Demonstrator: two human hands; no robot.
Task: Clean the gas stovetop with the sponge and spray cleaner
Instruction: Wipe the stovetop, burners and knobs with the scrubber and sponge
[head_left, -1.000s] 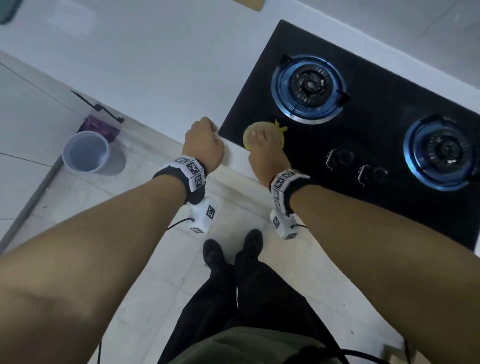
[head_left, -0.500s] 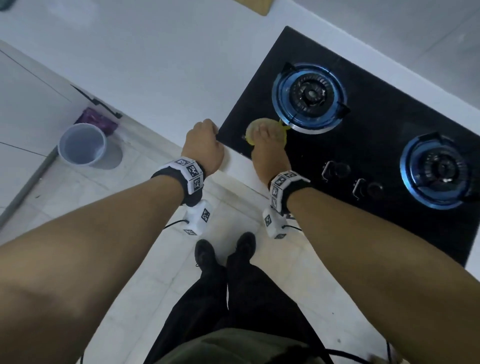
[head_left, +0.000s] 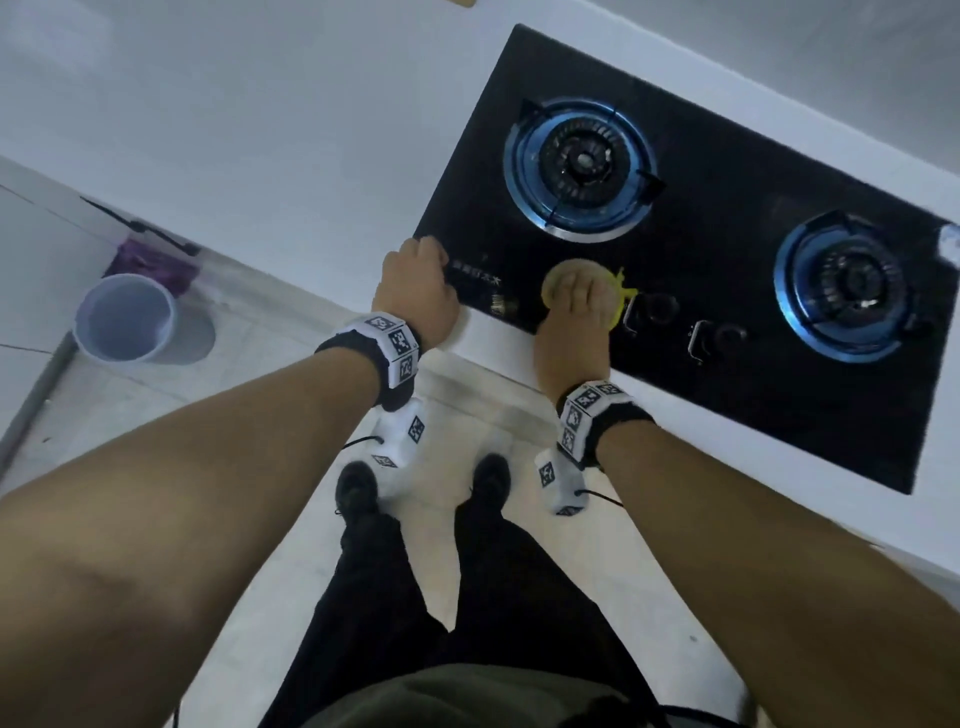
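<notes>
The black glass gas stovetop (head_left: 727, 171) is set in a white counter (head_left: 311, 130) and has two blue-ringed burners (head_left: 579, 166) (head_left: 847, 286). My right hand (head_left: 574, 332) presses a round yellow sponge (head_left: 558, 278) flat on the glass near the front edge, just left of the two knobs (head_left: 657, 309). Its fingers lie over the sponge and hide most of it. My left hand (head_left: 415, 291) rests with curled fingers on the stove's front left corner and holds nothing. No spray cleaner is in view.
On the floor to the left stands a pale plastic bucket (head_left: 122, 319), with a purple cloth (head_left: 150, 265) behind it. My feet in dark shoes (head_left: 358, 491) are close to the counter front. Both wrists carry marker bands with cables.
My right hand has slid the sponge from beside the left burner toward the front edge and the knobs. My left hand has shifted from the counter onto the stove's corner.
</notes>
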